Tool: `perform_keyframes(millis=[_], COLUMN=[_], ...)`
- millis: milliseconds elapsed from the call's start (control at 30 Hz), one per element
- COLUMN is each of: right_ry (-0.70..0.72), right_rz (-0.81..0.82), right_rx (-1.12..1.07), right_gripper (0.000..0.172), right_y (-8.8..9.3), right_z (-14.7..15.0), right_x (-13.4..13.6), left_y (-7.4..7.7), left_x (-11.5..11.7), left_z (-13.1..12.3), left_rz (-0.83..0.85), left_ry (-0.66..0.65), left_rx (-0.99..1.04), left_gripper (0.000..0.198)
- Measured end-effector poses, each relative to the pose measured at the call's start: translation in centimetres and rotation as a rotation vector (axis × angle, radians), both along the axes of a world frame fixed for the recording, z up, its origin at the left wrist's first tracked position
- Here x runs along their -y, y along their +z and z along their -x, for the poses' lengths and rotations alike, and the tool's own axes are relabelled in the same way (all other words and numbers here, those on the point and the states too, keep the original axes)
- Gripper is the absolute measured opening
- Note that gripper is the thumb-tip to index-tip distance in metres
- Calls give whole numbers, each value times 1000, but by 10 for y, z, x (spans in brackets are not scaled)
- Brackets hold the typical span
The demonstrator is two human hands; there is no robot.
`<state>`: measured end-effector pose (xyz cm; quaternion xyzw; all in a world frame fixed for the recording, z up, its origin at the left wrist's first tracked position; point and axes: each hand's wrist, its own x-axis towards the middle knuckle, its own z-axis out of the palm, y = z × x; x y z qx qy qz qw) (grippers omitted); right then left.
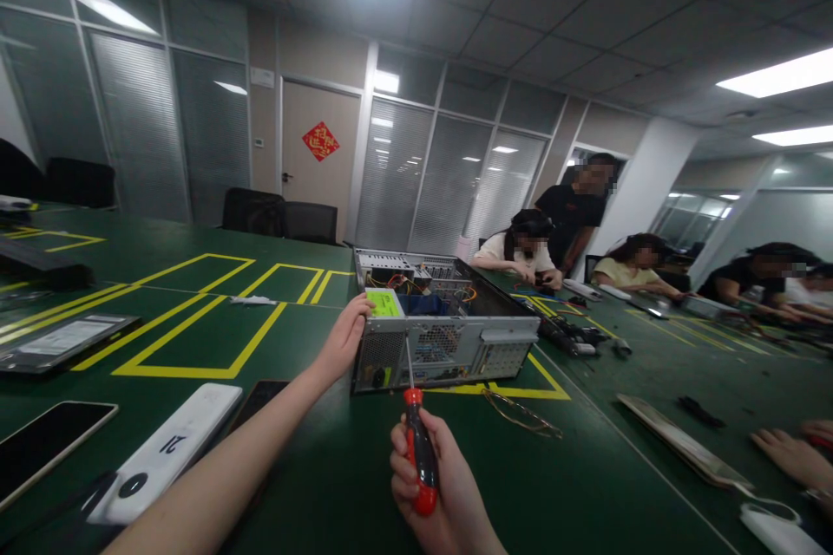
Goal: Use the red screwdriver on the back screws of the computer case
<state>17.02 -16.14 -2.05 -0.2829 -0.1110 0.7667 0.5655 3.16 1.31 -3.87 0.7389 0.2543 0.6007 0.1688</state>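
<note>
An open grey computer case (442,338) lies on the green table (338,468), its back panel towards me and wires showing inside. My left hand (344,338) grips the case's near left top corner, beside a green-labelled power supply (383,303). My right hand (436,494) is closed round a red-and-black screwdriver (420,451). Its thin shaft points up and its tip touches the case's back panel.
Yellow tape rectangles (195,338) mark the table. At the left lie a phone (45,442), a white device (169,451) and a flat panel (65,338). Glasses (521,412) lie by the case. Several people (521,247) work at the right. Another person's hand (790,455) rests at the right edge.
</note>
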Motion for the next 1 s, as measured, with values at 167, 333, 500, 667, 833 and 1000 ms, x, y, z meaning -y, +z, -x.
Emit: perform_keyframes(millis=[167,333,500,667,833,1000], right_ry=[-9,-5,-1,-6,26,232], right_rz=[21,11,-3,0,-2,-53], right_rx=[3,15,30,29,10,11], right_gripper=[24,21,20,20,20,31], right_y=[-1,-1,-1,-3,-4,14], right_z=[0,0,1,0,-5,-33], right_x=[0,-1,-1,-3,-5,-2], left_y=[-1,-1,-3,-4,-5,-3], left_x=[0,0,-1,-2,-3,-1], left_z=[1,1,1,1,0,0], left_rz=[14,12,-2,-11,-6,2], left_ry=[7,4,6,7,3,-1], left_rx=[-2,1,-7,-8,-6,0], left_gripper=[29,28,29,28,28,28])
